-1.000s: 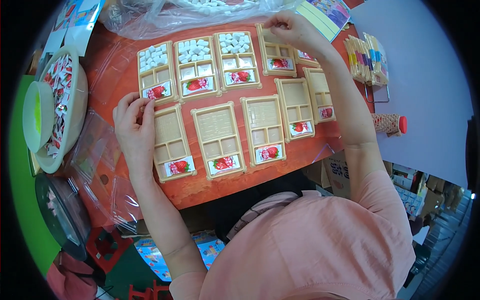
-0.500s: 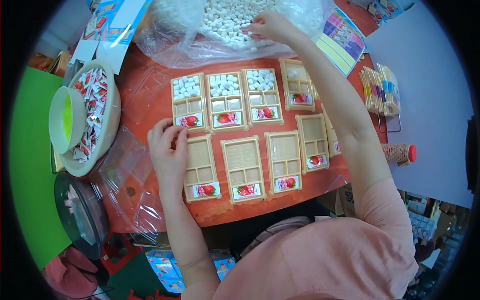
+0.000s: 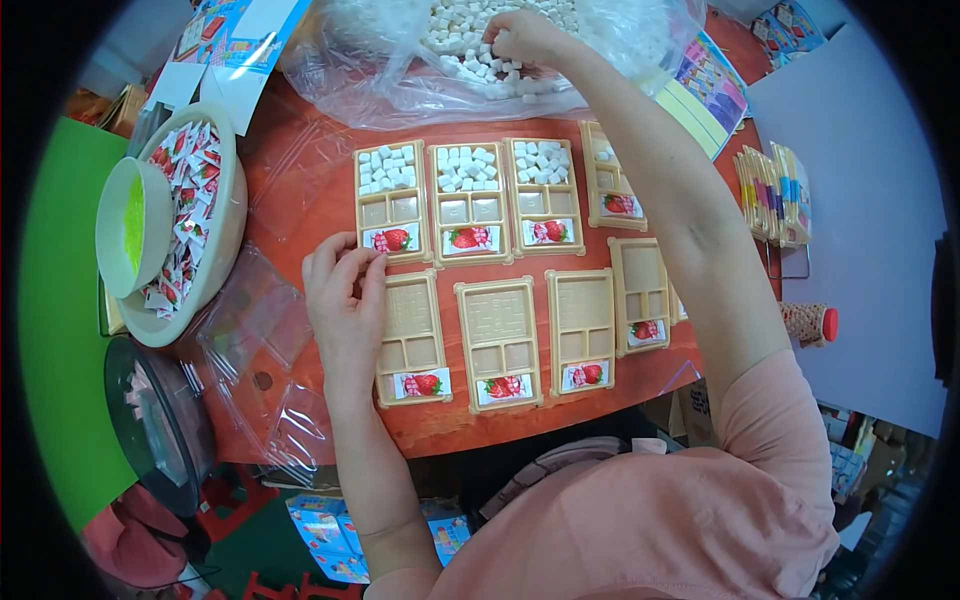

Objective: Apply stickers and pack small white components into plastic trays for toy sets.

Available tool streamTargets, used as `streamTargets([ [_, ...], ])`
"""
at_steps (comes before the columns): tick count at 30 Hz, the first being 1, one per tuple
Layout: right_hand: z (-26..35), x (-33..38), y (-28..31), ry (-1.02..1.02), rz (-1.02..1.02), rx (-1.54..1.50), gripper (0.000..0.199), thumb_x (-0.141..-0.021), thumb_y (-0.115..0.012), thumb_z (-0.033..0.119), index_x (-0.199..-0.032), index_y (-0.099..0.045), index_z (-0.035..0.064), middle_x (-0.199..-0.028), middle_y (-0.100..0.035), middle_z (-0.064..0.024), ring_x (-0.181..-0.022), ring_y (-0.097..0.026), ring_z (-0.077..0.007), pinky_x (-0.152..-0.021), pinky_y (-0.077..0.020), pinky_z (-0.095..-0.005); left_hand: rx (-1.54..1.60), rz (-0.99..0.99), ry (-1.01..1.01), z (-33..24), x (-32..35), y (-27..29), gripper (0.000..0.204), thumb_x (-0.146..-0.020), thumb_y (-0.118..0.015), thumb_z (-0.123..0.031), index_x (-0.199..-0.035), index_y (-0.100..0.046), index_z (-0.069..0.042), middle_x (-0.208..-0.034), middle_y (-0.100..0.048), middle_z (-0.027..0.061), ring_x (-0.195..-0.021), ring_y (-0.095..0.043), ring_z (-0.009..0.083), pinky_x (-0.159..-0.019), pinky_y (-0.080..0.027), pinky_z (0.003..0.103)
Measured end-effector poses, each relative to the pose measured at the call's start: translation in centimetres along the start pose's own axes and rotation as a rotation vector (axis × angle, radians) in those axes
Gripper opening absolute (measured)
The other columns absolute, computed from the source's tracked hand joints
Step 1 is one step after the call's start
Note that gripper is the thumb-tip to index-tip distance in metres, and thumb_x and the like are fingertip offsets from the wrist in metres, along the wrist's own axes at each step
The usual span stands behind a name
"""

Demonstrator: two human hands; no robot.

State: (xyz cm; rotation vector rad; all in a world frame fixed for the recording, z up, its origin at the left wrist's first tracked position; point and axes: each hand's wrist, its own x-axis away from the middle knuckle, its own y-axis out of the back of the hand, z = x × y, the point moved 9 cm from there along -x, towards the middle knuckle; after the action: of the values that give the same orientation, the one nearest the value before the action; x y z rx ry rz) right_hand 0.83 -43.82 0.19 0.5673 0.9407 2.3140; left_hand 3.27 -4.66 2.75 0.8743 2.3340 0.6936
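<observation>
My right hand [image 3: 528,38] is at the pile of small white marshmallows [image 3: 468,62], fingers curled together among them; the fingertips are partly hidden. The pile lies in a clear plastic bag [image 3: 365,85]. My left hand [image 3: 345,290], fingers bent and thumb apart, rests by the front-left beige tray [image 3: 408,300], beside a strawberry sachet [image 3: 391,240] in the tray behind it. Marshmallows fill the large compartments of three back-row trays [image 3: 468,208]; a fourth tray [image 3: 602,178], partly behind my right arm, shows a few. The front trays [image 3: 500,312] hold only sachets.
On the left stand a cream basin [image 3: 232,215] of sachets with a white bowl [image 3: 108,235] of green bits in it, and a dark round container [image 3: 125,430]. Clear plastic packs [image 3: 255,300] lie near it. Bundled sticks [image 3: 775,195] and a red-capped jar [image 3: 803,322] sit at right.
My right hand has shifted slightly left and up in the marshmallow pile, and its fingers have curled in. My left hand stays beside the front-left tray. The whole view has shifted a little.
</observation>
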Motion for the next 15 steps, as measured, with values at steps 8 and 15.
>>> streamTargets([
  [8, -2.6, 3.1, 4.7, 0.168, -0.009, -0.382, 0.015, -0.084, -0.063, 0.006, -0.094, -0.069, -0.0031, -0.067, -0.065, -0.0089, -0.055, -0.057, -0.0115, -0.048, -0.0416, -0.0259, 0.026, 0.004, 0.010, 0.1, -0.2, -0.8, 0.012, -0.083, -0.071, -0.003, -0.093, -0.068, 0.003, -0.108, -0.063, 0.0109, -0.100, -0.057, 0.0250, -0.078, -0.051, 0.032],
  [15, -4.4, 14.9, 4.6, 0.276, 0.111, 0.077, 0.022, -0.084, -0.062, 0.012, -0.103, -0.070, 0.0048, -0.082, -0.067, -0.0073, -0.075, -0.062, -0.0155, -0.072, -0.0513, -0.0283, 0.018, 0.017, 0.024, 0.6, 0.1, -0.6, 0.011, -0.086, -0.070, -0.005, -0.095, -0.068, 0.002, -0.110, -0.063, 0.0096, -0.101, -0.058, 0.0219, -0.080, -0.051, 0.031],
])
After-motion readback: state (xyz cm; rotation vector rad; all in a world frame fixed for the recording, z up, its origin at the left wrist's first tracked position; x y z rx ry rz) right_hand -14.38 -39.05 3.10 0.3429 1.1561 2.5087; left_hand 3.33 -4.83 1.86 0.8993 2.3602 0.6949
